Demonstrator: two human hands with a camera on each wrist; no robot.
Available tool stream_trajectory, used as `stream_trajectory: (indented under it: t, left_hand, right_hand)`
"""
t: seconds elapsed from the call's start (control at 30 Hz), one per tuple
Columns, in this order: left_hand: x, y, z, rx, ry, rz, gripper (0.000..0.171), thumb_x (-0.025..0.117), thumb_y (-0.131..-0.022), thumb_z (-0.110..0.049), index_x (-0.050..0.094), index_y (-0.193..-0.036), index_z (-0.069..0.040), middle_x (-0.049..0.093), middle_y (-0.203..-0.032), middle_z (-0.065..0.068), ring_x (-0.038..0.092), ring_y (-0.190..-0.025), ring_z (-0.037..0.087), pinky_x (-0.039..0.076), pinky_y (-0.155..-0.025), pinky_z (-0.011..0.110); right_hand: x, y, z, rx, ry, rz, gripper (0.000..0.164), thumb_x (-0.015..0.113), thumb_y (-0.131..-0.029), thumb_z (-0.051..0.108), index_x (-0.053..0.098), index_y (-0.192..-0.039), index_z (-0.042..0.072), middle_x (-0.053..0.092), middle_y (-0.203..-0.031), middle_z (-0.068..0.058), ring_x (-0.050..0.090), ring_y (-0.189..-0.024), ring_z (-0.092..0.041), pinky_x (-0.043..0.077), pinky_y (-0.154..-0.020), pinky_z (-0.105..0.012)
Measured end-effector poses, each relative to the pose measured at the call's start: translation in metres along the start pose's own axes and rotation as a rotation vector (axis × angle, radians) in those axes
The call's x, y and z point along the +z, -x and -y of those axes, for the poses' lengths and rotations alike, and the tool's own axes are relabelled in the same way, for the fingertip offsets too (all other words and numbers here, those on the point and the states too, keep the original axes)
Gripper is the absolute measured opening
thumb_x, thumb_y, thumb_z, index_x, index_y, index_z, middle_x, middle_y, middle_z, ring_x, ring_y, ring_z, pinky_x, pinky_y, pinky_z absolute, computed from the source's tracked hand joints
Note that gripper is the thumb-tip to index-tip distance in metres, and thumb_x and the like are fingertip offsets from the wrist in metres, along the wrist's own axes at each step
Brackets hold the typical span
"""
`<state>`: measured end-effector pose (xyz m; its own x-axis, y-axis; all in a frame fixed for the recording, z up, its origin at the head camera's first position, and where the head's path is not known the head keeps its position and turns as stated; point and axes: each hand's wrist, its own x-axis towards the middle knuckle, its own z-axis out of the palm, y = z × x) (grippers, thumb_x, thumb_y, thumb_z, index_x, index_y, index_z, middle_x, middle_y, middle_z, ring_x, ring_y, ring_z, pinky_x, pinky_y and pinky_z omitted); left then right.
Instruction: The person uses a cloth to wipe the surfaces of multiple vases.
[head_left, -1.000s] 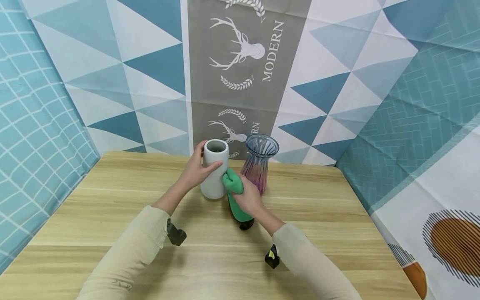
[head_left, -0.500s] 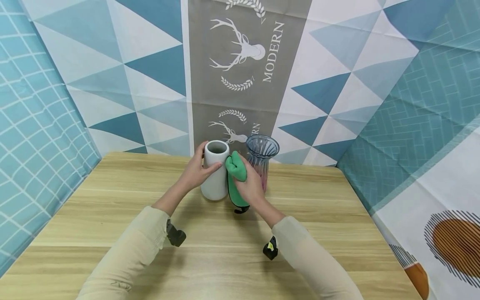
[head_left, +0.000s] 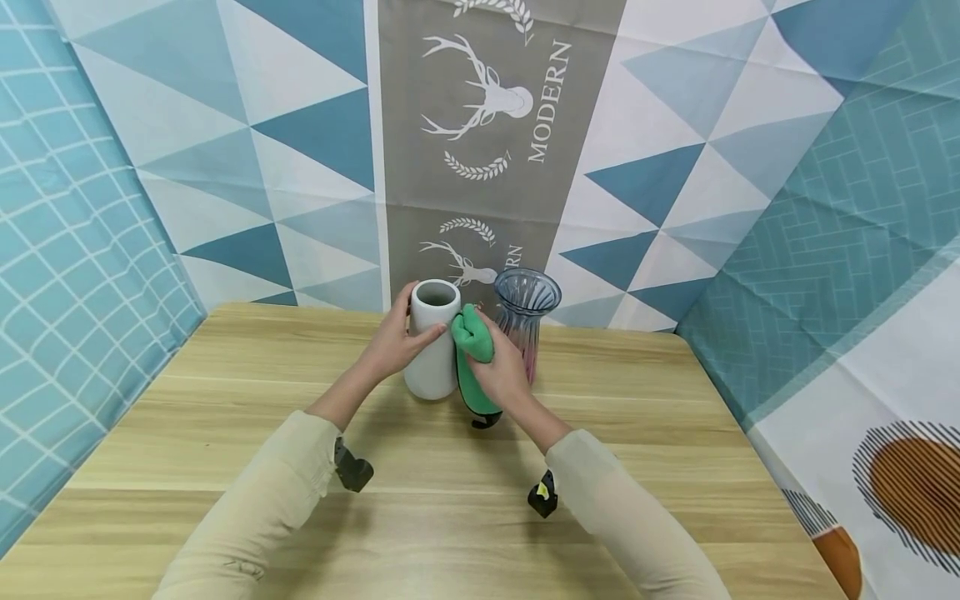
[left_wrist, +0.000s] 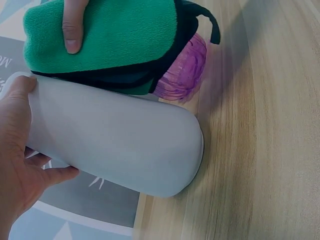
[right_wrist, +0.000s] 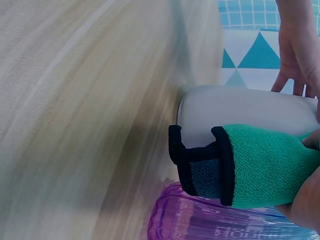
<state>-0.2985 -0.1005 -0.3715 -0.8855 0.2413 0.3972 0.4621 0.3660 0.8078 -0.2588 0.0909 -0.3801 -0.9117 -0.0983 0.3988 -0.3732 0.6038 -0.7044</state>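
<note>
A white cylindrical vase [head_left: 431, 358] stands upright on the wooden table. My left hand [head_left: 393, 337] holds it near the top from the left, thumb across the front and fingers behind. My right hand [head_left: 501, 367] grips a bunched green cloth [head_left: 472, 337] with black edging and a black loop. The cloth lies against the vase's right side; in the left wrist view a thumb presses on the green cloth [left_wrist: 120, 35]. Just behind the right hand is a ribbed glass vase [head_left: 527, 304], blue at the flared rim and pink-purple below, partly hidden by that hand.
The wooden table [head_left: 420, 517] ends at a back edge close behind both vases. A patterned wall cloth [head_left: 480, 183] hangs there, with tile-print cloth [head_left: 67, 233] at the left. Small black wrist devices [head_left: 352, 468] show under both sleeves.
My right hand has carried the green cloth upward along the white vase's side, then stayed almost still over the last half second. The left hand and both vases keep their places.
</note>
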Motion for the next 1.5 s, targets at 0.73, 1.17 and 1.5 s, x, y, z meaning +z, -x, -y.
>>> stream_trajectory:
  t: [0.73, 1.17, 1.5]
  left_hand:
    - [0.000, -0.004, 0.001, 0.020, 0.012, 0.010, 0.076, 0.067, -0.087, -0.022, 0.021, -0.146, -0.007, 0.044, -0.135, 0.019, 0.042, -0.127, 0.035, 0.038, -0.100, 0.056]
    - [0.001, 0.000, 0.004, -0.042, -0.009, -0.014, 0.085, 0.067, -0.086, -0.031, 0.014, -0.149, -0.009, 0.038, -0.142, 0.018, 0.038, -0.130, 0.037, 0.039, -0.100, 0.056]
    - [0.004, 0.001, 0.005, -0.027, -0.017, -0.063, 0.087, 0.072, -0.082, -0.031, 0.019, -0.147, -0.007, 0.039, -0.142, 0.018, 0.041, -0.128, 0.039, 0.041, -0.099, 0.055]
  right_hand:
    - [0.011, 0.018, -0.016, 0.021, 0.024, 0.077, 0.055, 0.066, -0.086, 0.013, 0.046, -0.137, 0.020, 0.059, -0.129, -0.006, 0.056, -0.115, -0.023, 0.045, -0.097, -0.043]
    - [0.009, 0.016, -0.017, -0.023, 0.014, 0.011, 0.051, 0.066, -0.085, 0.011, 0.049, -0.134, 0.015, 0.061, -0.125, -0.008, 0.057, -0.115, -0.024, 0.046, -0.097, -0.042]
    - [0.005, 0.008, -0.007, -0.042, -0.026, -0.008, 0.056, 0.064, -0.087, 0.013, 0.045, -0.139, 0.019, 0.055, -0.134, -0.006, 0.053, -0.121, -0.023, 0.044, -0.100, -0.042]
